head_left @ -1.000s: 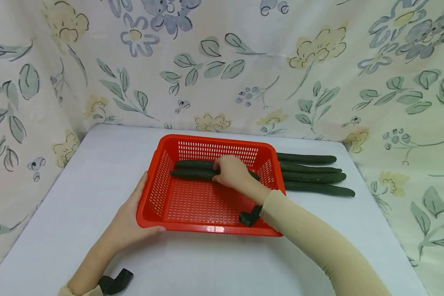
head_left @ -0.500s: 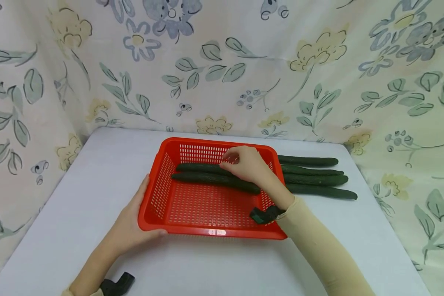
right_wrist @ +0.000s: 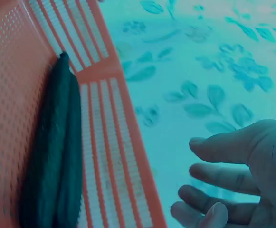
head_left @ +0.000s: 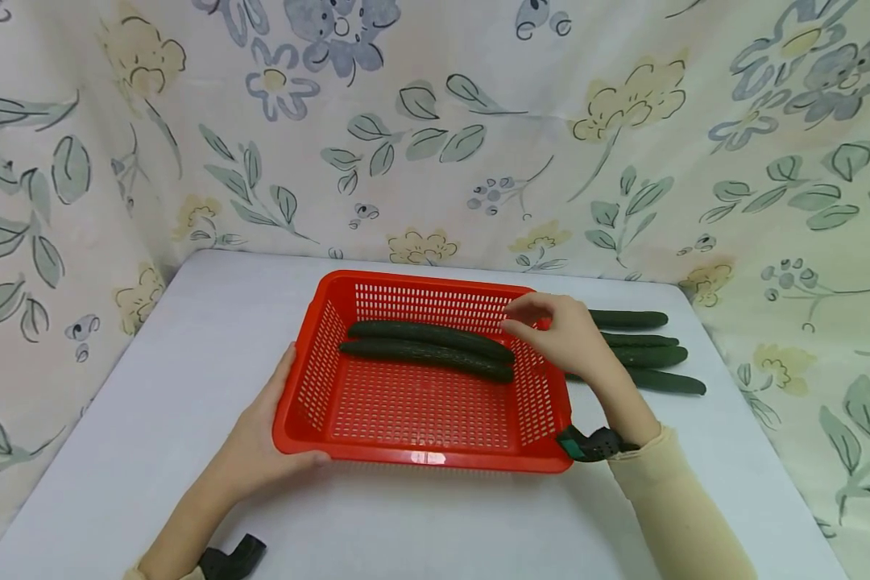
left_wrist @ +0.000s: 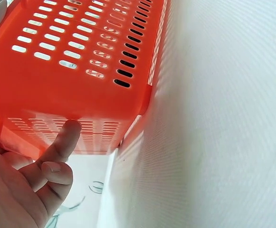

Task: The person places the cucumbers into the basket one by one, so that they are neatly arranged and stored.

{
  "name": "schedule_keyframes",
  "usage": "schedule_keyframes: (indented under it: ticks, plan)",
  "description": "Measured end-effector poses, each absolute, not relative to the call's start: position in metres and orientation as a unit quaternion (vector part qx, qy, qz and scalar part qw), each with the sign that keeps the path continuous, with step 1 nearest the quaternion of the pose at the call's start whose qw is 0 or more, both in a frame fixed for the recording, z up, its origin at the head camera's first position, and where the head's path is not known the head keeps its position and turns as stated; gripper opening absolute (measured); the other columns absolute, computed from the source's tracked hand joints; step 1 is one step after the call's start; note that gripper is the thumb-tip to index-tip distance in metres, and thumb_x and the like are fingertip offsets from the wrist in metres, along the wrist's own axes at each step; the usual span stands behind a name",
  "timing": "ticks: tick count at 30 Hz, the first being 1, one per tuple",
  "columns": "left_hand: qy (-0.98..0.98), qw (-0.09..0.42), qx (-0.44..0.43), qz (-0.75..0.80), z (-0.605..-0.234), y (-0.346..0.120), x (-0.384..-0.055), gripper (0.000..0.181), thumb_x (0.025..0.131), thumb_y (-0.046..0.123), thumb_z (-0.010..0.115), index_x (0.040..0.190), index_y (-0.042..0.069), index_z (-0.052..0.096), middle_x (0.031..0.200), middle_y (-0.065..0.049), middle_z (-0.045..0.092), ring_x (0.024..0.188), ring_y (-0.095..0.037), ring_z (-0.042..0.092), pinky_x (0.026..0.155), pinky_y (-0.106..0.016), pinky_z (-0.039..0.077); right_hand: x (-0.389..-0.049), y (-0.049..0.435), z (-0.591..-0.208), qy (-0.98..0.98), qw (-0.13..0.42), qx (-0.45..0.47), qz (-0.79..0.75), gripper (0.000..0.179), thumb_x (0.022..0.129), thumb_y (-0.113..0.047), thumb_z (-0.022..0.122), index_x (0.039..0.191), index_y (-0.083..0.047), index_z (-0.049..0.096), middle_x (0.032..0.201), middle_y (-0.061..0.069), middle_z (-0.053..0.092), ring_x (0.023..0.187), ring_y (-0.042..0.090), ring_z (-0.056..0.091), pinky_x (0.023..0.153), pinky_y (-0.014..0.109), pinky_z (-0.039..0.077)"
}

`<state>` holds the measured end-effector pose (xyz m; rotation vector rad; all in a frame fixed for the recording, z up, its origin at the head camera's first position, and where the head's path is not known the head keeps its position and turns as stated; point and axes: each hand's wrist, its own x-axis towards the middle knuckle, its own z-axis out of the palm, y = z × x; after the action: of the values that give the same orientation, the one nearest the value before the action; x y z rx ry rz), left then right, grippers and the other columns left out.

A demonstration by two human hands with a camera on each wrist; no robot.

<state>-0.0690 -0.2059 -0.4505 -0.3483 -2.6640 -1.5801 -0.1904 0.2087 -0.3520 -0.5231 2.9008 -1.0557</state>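
Note:
My left hand (head_left: 264,439) rests at the front left corner of a red plastic basket (head_left: 420,461), thumb along the front rim and fingers along the left side. In the left wrist view a fingertip (left_wrist: 71,128) touches the slotted wall under the rim. Two long dark green cucumbers (head_left: 428,361) lie side by side in the rear half of the basket. Over the basket's right rim hovers my right hand (head_left: 561,334), nothing between its parted thumb and fingers. Several more cucumbers (head_left: 648,356) lie on the table right of the basket, their left ends hidden behind that hand.
The white-covered table (head_left: 152,379) reaches back to a floral curtain (head_left: 435,161), which also hangs along both sides. The basket's raised walls stand between the cucumbers inside and those outside.
My right hand has let go of a cucumber in the basket, risen, and moved right to above the right rim. Both cucumbers stay inside. The left hand has stayed at the corner.

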Motion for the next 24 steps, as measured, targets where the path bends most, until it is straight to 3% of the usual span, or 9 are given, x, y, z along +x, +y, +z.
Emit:
schedule_keyframes:
  ticks: [4,11,14,18,21,24]
  plan:
    - [-0.857,0.012,-0.111,-0.503,-0.45,-0.206,-0.069,0.141,0.07,0.027,0.1,0.172,0.035,0.002,0.169,-0.009,0.037,0.127,-0.025,0.056,0.085,-0.027,0.06,-0.182,0.239,-0.355,0.927,-0.034,-0.131,-0.349,0.03,0.101,-0.033,0.074,0.12,-0.01,0.077,0.112,0.007,0.078,0.106,0.026,0.07,0.091,0.048,0.054]
    - [-0.857,0.012,-0.111,-0.503,-0.45,-0.205,-0.069,0.141,0.07,0.028,0.1,0.172,0.033,0.002,0.169,-0.01,0.036,0.128,-0.029,0.055,0.084,-0.027,0.06,-0.163,0.281,-0.374,0.93,-0.069,-0.078,-0.352,0.028,0.102,-0.036,0.072,0.116,-0.013,0.077,0.113,0.007,0.078,0.109,0.027,0.069,0.08,0.028,0.056]
    - [-0.856,0.013,-0.112,-0.505,-0.45,-0.205,-0.069,0.14,0.07,0.028,0.1,0.172,0.034,0.003,0.168,-0.009,0.037,0.127,-0.028,0.055,0.084,-0.027,0.06,-0.156,0.296,-0.385,0.932,-0.082,-0.066,-0.346,0.027,0.102,-0.035,0.072,0.117,-0.012,0.077,0.112,0.008,0.078,0.107,0.02,0.067,0.078,0.025,0.055]
    - [-0.856,0.013,-0.111,-0.505,-0.451,-0.205,-0.07,0.14,0.07,0.029,0.1,0.172,0.035,0.003,0.168,-0.009,0.038,0.127,-0.028,0.056,0.084,-0.027,0.06,-0.147,0.313,-0.4,0.93,-0.107,-0.046,-0.348,0.028,0.102,-0.032,0.072,0.119,-0.009,0.076,0.111,0.01,0.076,0.097,0.001,0.062,0.066,0.024,0.055]
    - [-0.856,0.011,-0.11,-0.506,-0.452,-0.205,-0.069,0.14,0.07,0.029,0.1,0.172,0.036,0.003,0.168,-0.009,0.037,0.128,-0.03,0.055,0.084,-0.027,0.06,-0.142,0.322,-0.414,0.925,-0.125,-0.031,-0.357,0.028,0.102,-0.03,0.073,0.119,-0.008,0.076,0.109,0.003,0.075,0.09,-0.007,0.058,0.057,0.024,0.055]
    - [-0.856,0.011,-0.11,-0.505,-0.452,-0.205,-0.07,0.141,0.07,0.029,0.1,0.172,0.036,0.002,0.169,-0.009,0.036,0.129,-0.031,0.055,0.084,-0.027,0.06,-0.138,0.327,-0.428,0.918,-0.147,-0.02,-0.369,0.026,0.101,-0.027,0.075,0.117,-0.007,0.076,0.104,-0.012,0.071,0.089,-0.007,0.058,0.056,0.022,0.054]
